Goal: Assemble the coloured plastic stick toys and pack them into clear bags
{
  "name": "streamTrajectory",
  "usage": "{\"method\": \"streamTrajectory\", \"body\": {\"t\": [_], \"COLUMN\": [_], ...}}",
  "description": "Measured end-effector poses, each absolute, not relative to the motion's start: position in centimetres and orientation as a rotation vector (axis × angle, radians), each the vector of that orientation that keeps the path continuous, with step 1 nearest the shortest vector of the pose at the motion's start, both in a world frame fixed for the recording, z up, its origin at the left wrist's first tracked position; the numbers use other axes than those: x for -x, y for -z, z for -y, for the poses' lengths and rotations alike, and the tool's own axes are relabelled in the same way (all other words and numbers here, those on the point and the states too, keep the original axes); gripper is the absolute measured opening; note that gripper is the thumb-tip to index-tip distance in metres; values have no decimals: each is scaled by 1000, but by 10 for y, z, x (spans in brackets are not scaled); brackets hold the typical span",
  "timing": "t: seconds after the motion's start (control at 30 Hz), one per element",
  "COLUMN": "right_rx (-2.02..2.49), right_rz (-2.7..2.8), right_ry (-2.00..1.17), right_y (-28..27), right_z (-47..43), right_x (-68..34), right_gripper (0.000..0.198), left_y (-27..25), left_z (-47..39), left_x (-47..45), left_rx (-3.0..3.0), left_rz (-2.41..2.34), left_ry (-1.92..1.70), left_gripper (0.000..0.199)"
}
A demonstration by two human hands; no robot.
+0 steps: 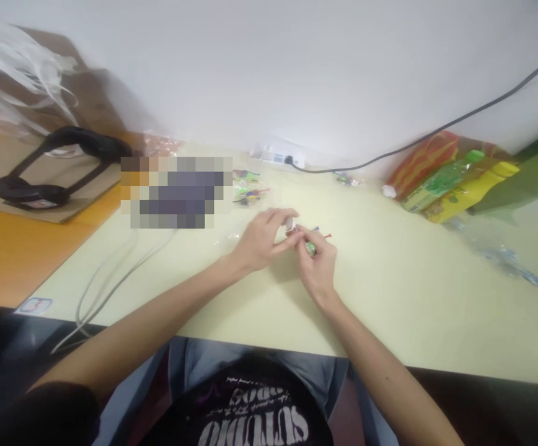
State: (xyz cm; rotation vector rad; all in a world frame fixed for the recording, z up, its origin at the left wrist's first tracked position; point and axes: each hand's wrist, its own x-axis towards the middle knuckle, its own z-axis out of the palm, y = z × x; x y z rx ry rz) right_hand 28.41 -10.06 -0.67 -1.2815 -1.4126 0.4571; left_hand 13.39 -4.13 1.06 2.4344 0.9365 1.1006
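Observation:
Over the middle of the table, my left hand [262, 238] is closed, pinching a small whitish round piece [290, 223] between thumb and fingers. Touching it from the other side, my right hand [319, 263] has its thumb and forefinger pressed together by the same piece. A small green object [310, 248] shows between the fingers of my right hand. Thin red and blue ends stick out behind that hand; what they belong to is partly hidden. Beyond my left hand lie several small colourful plastic pieces [250, 195], some in clear wrapping.
A pixelated dark device [176, 192] sits left on the pale tabletop [403, 297], with cables [124, 272] running off the front edge. Bottles [455, 179] and a red-yellow bag [420, 164] stand right. A power strip [273, 152] is by the wall; a black frame [59, 164] is far left.

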Motion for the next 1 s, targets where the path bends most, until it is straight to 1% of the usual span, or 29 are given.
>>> {"method": "streamTrajectory", "body": {"t": [0.07,0.13,0.27,0.4,0.6,0.77,0.9,1.0], "right_rx": [1343,1392,1477,1516,1540,1490,1602,1636], "right_rz": [1505,1591,1764,1885,1909,1915,1659,1604], "right_ry": [-313,-203,-17,152,176,169,195,258], "right_y": [10,13,16,16,13,12,10,10], "right_z": [102,100,95,95,102,103,96,98], "right_x": [-286,-289,-293,-297,-295,-298,-329,-349], "right_gripper": [35,35,31,35,34,32,36,38], "left_y": [-5,0,8,12,8,10,12,11], "left_z": [41,41,38,37,39,41,44,43], "left_x": [-136,-136,-133,-130,-130,-125,-114,-106], "left_rx": [-2419,-2442,-2555,-2645,-2674,-2758,-2783,-2757], "left_rz": [-977,-986,-927,-864,-844,-776,-639,-703], "left_ry": [-1121,-1103,-1027,-946,-942,-977,-1071,-1090], "left_gripper": [25,21,24,24,17,19,22,18]}}
